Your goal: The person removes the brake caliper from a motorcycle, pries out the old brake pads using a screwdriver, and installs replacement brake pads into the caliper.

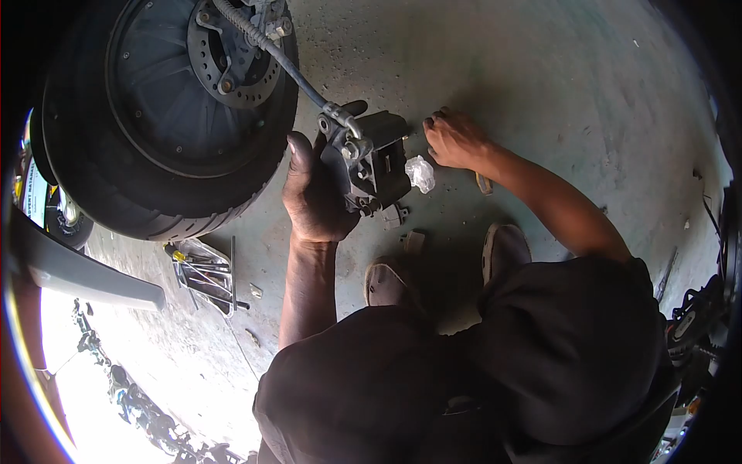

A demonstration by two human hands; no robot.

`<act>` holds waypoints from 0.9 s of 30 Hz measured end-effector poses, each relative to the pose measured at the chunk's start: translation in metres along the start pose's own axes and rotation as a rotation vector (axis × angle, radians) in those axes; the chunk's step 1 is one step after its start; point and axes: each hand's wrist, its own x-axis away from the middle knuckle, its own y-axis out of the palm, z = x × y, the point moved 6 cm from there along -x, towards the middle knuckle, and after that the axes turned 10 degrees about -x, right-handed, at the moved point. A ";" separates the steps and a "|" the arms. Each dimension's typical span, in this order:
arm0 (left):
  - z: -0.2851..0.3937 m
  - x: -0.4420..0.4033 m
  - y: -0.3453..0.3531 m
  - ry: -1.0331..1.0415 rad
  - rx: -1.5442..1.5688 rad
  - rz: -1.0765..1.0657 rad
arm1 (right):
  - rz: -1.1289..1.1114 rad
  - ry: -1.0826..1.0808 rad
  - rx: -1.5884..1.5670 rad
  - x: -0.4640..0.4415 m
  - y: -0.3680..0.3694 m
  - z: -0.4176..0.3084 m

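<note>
My left hand (309, 193) is closed around a dark brake caliper (379, 158), thumb raised along its left side. A brake hose (297, 73) with a metal banjo fitting runs from the caliper up toward the wheel hub. To the right of the caliper, my right hand (452, 139) is low over the floor with its fingers curled together. What those fingers hold, if anything, is hidden. Between the two hands lies a crumpled clear plastic wrapper (420, 174). Small brake pad-like pieces (396, 216) lie below the caliper, partly shadowed.
A large wheel (166, 100) with a drilled brake disc (255, 89) stands at upper left. A tray of tools (207, 274) rests on the floor below it. My shoes (506, 251) are close by, and a grey curved panel (93, 274) juts in from the left.
</note>
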 end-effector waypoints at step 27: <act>0.002 0.002 0.000 -0.029 -0.082 0.054 | 0.120 -0.103 -0.150 0.010 -0.003 0.006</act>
